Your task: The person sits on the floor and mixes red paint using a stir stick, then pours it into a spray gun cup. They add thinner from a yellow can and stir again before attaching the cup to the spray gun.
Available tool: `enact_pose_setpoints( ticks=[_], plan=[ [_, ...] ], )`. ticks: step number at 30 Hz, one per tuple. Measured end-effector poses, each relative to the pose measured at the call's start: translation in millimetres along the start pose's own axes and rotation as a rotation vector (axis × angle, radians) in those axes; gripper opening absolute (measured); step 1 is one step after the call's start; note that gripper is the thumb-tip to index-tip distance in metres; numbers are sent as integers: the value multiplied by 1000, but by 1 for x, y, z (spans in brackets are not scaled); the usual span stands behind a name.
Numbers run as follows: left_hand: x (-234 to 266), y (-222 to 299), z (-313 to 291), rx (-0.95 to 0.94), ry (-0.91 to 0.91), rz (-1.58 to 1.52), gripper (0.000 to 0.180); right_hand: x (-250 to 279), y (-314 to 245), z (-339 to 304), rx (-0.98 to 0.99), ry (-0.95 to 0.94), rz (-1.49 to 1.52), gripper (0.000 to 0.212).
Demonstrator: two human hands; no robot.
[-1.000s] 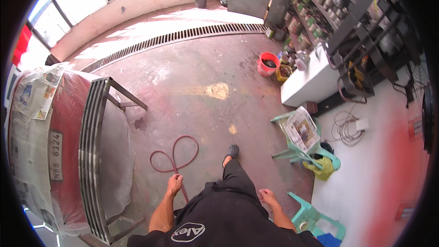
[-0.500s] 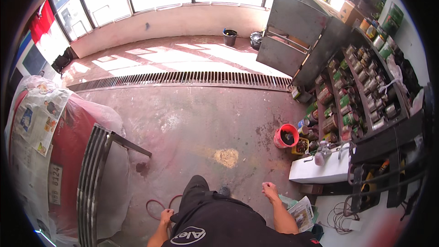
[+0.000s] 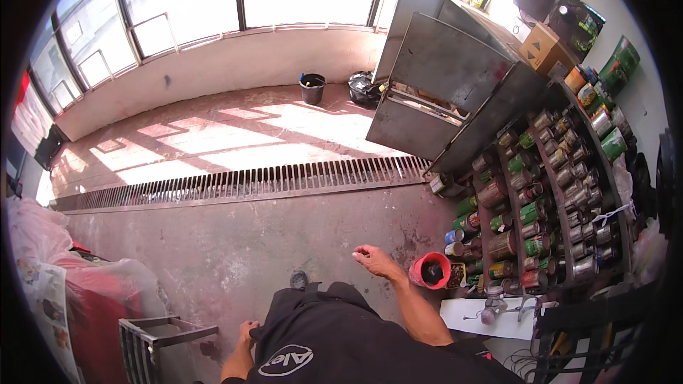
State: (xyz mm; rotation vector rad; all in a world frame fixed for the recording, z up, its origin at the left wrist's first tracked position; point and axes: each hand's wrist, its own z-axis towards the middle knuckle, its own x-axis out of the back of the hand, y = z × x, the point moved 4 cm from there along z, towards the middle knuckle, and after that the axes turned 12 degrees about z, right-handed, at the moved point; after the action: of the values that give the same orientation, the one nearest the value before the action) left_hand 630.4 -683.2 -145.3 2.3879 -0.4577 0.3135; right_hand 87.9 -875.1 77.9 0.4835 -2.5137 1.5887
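Note:
My right hand (image 3: 375,260) hangs out ahead of my body over the concrete floor, its fingers curled in. Nothing shows in it, and a red bucket (image 3: 430,270) with dark contents is nearest to it, off to the right and apart. Low beside my left thigh is my left hand (image 3: 247,333), fingers bent into a loose fist with nothing visible in them. To its left stands a dark slatted metal frame (image 3: 181,336) next to a red car (image 3: 107,295) draped in clear plastic and newspaper. One shoe (image 3: 299,280) shows in front of me.
A slotted drain grate (image 3: 245,187) crosses the floor ahead. At the right stand a large grey metal cabinet (image 3: 451,55) and a rack of paint cans (image 3: 530,213). A respirator mask (image 3: 491,306) lies on a white surface. A black bucket (image 3: 311,90) sits by the far wall.
I have moved forward toward the grate; the car and slatted frame have slid back to the lower left. My right hand has swung forward and inward, near the red bucket.

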Motion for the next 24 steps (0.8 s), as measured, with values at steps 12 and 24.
enact_pose_setpoints(
  ticks=[12, 24],
  plan=[
    [84, 588, 148, -286, -127, 22, 36, 189, -8, 197, -487, 54, 434, 51],
    [18, 892, 224, -263, -630, 254, 37, 197, -98, 226, -914, -9, 1487, 65]
  ],
)
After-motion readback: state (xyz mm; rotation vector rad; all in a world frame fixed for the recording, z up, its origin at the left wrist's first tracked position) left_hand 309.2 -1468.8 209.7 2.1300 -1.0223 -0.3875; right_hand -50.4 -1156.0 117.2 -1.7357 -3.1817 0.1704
